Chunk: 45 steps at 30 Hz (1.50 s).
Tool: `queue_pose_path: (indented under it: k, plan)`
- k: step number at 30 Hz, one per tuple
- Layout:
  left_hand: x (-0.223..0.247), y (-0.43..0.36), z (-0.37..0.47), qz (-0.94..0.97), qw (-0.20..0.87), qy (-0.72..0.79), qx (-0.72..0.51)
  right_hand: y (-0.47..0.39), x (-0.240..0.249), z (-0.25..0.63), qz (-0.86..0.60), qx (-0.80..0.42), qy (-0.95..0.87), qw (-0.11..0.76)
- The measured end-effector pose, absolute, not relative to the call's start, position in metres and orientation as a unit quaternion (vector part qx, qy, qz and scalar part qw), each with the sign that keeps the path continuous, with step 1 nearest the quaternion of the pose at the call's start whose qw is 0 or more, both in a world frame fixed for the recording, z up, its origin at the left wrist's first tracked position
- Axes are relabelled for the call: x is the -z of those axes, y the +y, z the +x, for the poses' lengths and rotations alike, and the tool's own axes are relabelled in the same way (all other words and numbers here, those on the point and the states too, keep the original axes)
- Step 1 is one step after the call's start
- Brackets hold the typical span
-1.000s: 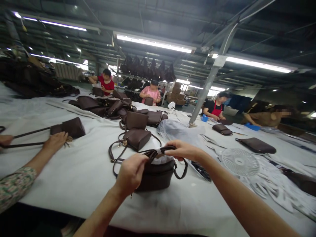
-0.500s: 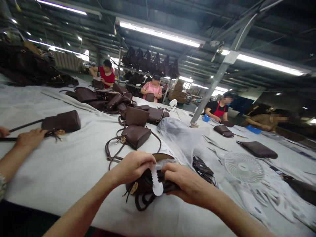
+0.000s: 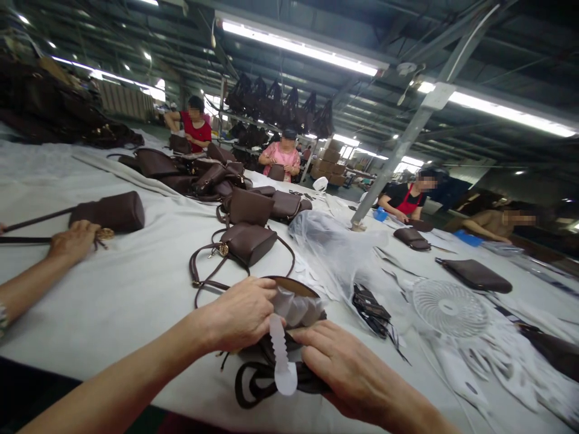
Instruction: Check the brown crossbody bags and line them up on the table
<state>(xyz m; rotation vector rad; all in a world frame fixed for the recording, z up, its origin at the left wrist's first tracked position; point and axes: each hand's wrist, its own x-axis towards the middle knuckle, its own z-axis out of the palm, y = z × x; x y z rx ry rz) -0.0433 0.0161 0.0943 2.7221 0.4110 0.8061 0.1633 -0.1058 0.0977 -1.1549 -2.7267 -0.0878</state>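
A dark brown handbag (image 3: 312, 381) lies on the table in front of me with its mouth tipped open. Clear puffy plastic filling (image 3: 294, 306) shows inside, against a tan lining. My left hand (image 3: 244, 312) is closed on the bag's near left rim. A white strip with scalloped edges and a round end (image 3: 279, 355) hangs down over the bag from beside my left fingertips. My right hand (image 3: 332, 358) is closed around the bag's right side, its thumb and fingers near the opening. The bag's looped dark strap (image 3: 246, 386) lies at the front.
Brown handbags (image 3: 251, 241) lie just beyond, with a larger heap (image 3: 203, 172) behind. A co-worker's hand (image 3: 75, 241) rests by another bag (image 3: 113, 211) at left. Rightward are a clear plastic bag (image 3: 325, 241), black straps (image 3: 371, 307) and a white fan (image 3: 450, 307). A post (image 3: 398, 163) rises farther back.
The bag has shifted toward me and its mouth shows wider, with more of the plastic filling visible. The white strip hangs lower. The co-worker's hand has moved right, onto the left bag.
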Motion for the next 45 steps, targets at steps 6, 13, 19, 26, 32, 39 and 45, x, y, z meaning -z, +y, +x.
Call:
queue_pose_path:
  k: [6,13,19,26,32,39,45]
  plan:
    - [-0.094,-0.002,-0.066,0.97,0.107,0.102,-0.195,-0.12,-0.086,0.158,-0.343,0.072,-0.925,0.148]
    - [-0.079,-0.005,-0.069,0.968,0.113,0.106,-0.199,-0.137,-0.071,0.159,-0.35,0.135,-0.912,0.163]
    - [-0.079,-0.007,-0.057,0.957,0.103,0.155,-0.223,-0.133,-0.072,0.163,-0.348,0.129,-0.916,0.154]
    - [-0.08,-0.002,-0.046,0.97,0.037,0.09,-0.225,-0.117,-0.099,0.161,-0.374,0.126,-0.897,0.199]
    - [-0.09,0.013,-0.056,0.96,0.19,0.08,-0.189,-0.094,-0.104,0.166,-0.463,0.007,-0.873,0.154]
    - [-0.091,0.021,-0.069,0.824,0.444,0.166,-0.31,-0.066,-0.132,0.162,-0.57,-0.15,-0.804,0.076]
    - [-0.06,-0.015,-0.09,0.705,0.109,0.252,-0.653,-0.041,-0.141,0.156,-0.564,-0.325,-0.757,0.064]
